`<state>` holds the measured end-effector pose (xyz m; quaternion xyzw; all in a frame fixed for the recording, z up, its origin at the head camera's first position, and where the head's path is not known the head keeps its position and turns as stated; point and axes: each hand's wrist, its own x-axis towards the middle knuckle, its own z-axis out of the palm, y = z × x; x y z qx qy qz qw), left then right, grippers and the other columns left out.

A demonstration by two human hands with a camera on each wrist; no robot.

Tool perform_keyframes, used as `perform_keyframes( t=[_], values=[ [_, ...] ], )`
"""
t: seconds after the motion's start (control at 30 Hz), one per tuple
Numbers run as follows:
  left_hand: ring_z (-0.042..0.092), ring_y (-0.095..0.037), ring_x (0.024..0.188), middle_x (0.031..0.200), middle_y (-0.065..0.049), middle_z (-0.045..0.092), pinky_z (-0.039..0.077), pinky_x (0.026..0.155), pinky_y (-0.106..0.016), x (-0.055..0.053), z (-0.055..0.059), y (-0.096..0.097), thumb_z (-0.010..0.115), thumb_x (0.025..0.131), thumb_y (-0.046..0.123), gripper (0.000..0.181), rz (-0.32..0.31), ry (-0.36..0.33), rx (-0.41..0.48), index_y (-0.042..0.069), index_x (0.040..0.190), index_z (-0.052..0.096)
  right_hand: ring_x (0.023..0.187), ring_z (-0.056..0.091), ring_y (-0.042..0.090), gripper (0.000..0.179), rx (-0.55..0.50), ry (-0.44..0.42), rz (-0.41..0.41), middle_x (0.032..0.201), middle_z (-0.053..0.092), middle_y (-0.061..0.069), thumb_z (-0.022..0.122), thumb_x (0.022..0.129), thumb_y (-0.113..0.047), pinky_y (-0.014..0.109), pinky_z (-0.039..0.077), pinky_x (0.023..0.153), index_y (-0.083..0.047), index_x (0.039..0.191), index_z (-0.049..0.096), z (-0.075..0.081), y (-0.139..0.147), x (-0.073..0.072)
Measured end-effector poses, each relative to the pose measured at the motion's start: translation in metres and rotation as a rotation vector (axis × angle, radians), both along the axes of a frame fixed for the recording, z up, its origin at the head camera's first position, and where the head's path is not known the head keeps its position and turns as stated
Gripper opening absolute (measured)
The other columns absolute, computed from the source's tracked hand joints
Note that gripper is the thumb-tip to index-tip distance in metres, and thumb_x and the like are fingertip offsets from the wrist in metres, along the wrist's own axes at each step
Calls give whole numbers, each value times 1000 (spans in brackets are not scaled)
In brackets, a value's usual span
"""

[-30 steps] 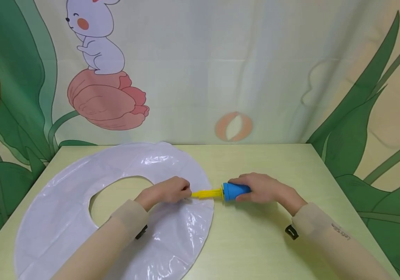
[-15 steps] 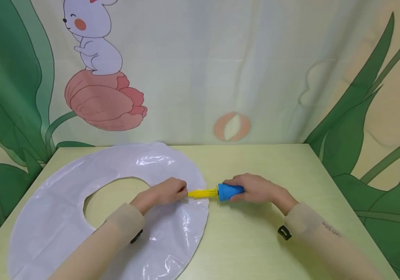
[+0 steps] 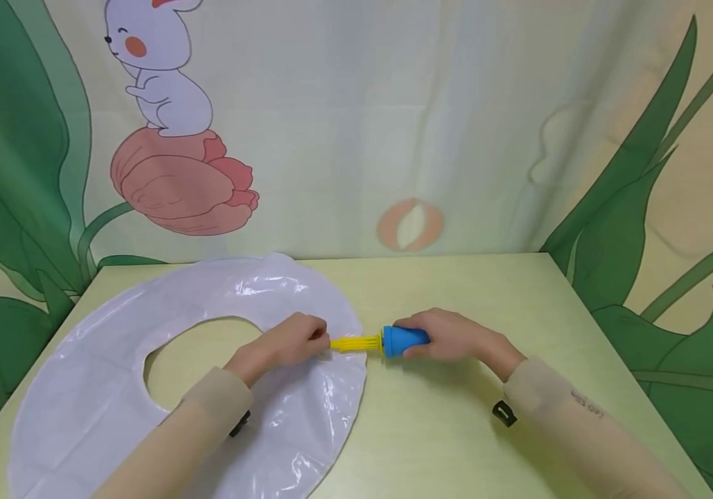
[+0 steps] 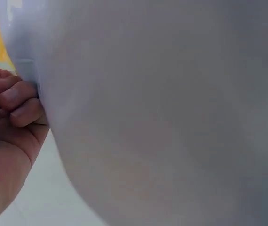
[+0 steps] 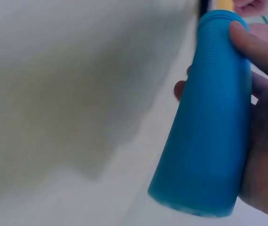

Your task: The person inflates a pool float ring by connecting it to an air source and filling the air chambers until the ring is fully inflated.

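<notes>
A large pale lilac swim ring (image 3: 94, 388), partly filled and wrinkled, lies over the left half of the table. My left hand (image 3: 287, 341) is above its right side, fingers curled and pinching the ring where the yellow pump nozzle (image 3: 356, 344) meets it; the valve is hidden in the fingers. In the left wrist view the curled fingers (image 4: 19, 101) sit right at the ring's edge. My right hand (image 3: 450, 334) grips the blue body of a hand pump (image 3: 402, 341), held level. In the right wrist view, thumb and fingers wrap the ridged blue barrel (image 5: 209, 108).
The pale green table (image 3: 456, 430) extends to the right of the ring and shows through its central hole. Behind it hangs a curtain (image 3: 331, 125) printed with a rabbit, flowers and leaves. Black clips (image 3: 504, 414) hang beneath the wrists.
Both hands, the pump and the ring slide slightly left in the head view, largely with the background. Both grips stay the same, and the nozzle remains at the left fingers.
</notes>
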<state>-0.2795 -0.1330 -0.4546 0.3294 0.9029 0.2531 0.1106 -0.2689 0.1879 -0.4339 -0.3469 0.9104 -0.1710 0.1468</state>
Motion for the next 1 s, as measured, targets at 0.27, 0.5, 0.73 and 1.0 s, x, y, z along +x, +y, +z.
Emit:
perform_keyframes(
  t=[0.27,0.5,0.73,1.0],
  values=[
    [46,-12,60,64,4,48,38,60,-28,3,6,12,70,98,30,29,91,-8,-104,12,80,57,108,59,19,56,6,1,-79,135,64,5,73,96,-38,43,49,97,-9,142,59,-15,6,0],
    [52,-23,92,98,-4,58,43,83,-42,7,14,33,74,95,40,40,79,123,-157,8,116,62,108,61,22,59,34,27,-144,131,65,7,76,93,-42,44,51,96,-7,138,61,-10,3,1],
    [55,-24,100,108,-6,61,44,89,-45,7,2,44,67,101,28,39,-76,157,-132,5,133,62,98,63,17,54,47,142,-132,120,70,4,76,93,-43,40,53,87,-7,132,66,-7,-2,4],
    [51,-21,85,94,-3,52,47,79,-36,12,-9,52,62,105,27,35,-119,255,-195,2,128,56,89,65,20,56,149,292,-91,111,68,5,65,99,-50,40,55,77,-5,133,61,-8,-12,9]
  ],
)
